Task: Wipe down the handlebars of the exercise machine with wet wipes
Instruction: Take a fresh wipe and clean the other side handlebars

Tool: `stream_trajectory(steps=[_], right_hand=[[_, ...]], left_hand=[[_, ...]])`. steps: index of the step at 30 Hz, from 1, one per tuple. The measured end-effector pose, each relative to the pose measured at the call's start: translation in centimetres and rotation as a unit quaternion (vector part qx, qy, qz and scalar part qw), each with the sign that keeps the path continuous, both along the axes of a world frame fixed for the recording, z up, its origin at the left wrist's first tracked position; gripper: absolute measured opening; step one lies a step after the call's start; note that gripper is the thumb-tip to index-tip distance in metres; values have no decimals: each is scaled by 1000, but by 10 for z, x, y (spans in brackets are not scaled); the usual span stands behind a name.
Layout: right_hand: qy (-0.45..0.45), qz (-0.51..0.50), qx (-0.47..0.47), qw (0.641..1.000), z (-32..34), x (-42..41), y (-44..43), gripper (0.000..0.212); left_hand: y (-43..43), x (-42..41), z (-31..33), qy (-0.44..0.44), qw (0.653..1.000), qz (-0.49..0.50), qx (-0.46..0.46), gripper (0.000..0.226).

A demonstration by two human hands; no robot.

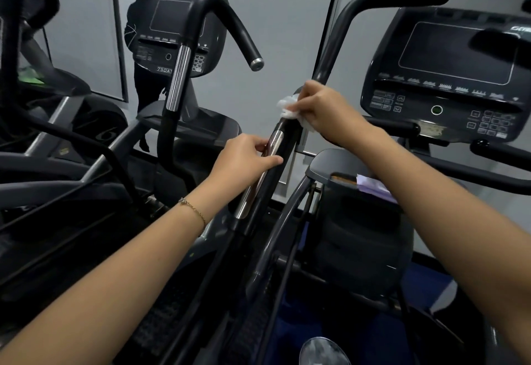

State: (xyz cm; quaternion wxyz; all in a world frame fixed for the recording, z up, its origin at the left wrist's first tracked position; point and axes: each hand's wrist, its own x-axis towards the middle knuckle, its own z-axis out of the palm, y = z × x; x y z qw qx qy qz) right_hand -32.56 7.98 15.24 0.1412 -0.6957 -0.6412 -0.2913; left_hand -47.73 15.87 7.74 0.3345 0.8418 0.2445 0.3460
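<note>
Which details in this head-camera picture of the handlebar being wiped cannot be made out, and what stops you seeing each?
All in the head view:
1. The handlebar surface beneath the right hand and wet wipe: covered by both.
2. Button labels on the console: too small and blurred.
3. The purple pack: partly hidden by the right forearm.
4. The grey rounded thing: cut off by the bottom edge.
</note>
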Motion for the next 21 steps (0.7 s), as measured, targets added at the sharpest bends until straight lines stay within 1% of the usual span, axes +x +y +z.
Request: stream_trajectory(steps=[2, 4, 6, 8, 10, 11, 13, 14, 16, 17, 19, 21], right_hand=[[-8, -16, 21, 1000, -6, -6, 4, 26], [-21, 10, 9, 1000, -21, -16, -1, 28], [6, 17, 0, 1000, -26, -18, -9, 27], [41, -10, 20, 999, -21, -18, -10, 26], [20, -5, 24, 1000, -26, -25, -11, 25], [-3, 12, 12, 1000, -33, -31, -14, 23], [-39, 42, -40, 998, -46, -41, -21, 19], [-39, 34, -46, 998, -46, -43, -22, 18], [-8, -10, -17, 1000, -37, -38, -18, 22], [-7, -25, 5, 1000, -34, -36, -14, 22], [-49, -36, 34, 998, -39, -40, -9, 27], [-65, -8, 48, 997, -62, -51, -15, 25]], left_hand=[[-2, -3, -2, -3, 1000, 2, 0, 23], [-4, -6, -3, -10, 1000, 2, -2, 23], [-6, -8, -4, -12, 1000, 1, -8, 24], [-8, -9, -4, -13, 1000, 3, -9, 27], [-8, -11, -5, -15, 1000, 2, -13, 27], [-8, -12, -6, -14, 1000, -1, -15, 28], [-6, -17, -12, -4, 1000, -8, -22, 30], [-5, -20, -16, 5, 1000, -12, -22, 28], [-5, -27, -21, 17, 999, -22, -19, 25], [-5, -30, -23, 19, 999, -25, -20, 25], [-7, -34, -26, 22, 999, -29, -20, 31], [-10, -38, -28, 26, 999, -26, -16, 38]])
